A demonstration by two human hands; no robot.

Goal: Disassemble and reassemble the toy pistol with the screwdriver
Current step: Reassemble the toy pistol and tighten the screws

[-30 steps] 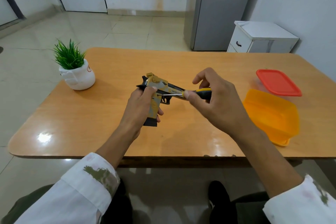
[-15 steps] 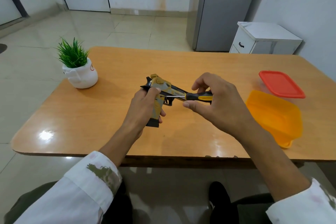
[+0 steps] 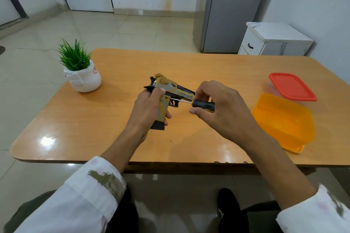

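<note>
My left hand [image 3: 149, 111] grips the toy pistol [image 3: 167, 83] by its handle, muzzle pointing right, over the middle of the counter [image 3: 113, 119]. The screwdriver [image 3: 204, 105] tip meets the frame just above the trigger. My right hand [image 3: 225, 113] curls round its handle.

Count of items: one table [image 3: 208, 66]; two hands, namely one left hand [image 3: 149, 111] and one right hand [image 3: 225, 111]; one toy pistol [image 3: 166, 89] and one screwdriver [image 3: 203, 105], both at the table's middle. One potted plant [image 3: 81, 73] stood at the far left. At the right were one orange container [image 3: 284, 121], nearer, and one red lid [image 3: 291, 86], farther. Beyond the table at the far right stood one white cabinet [image 3: 272, 40] and one tall grey unit [image 3: 233, 9].
</note>
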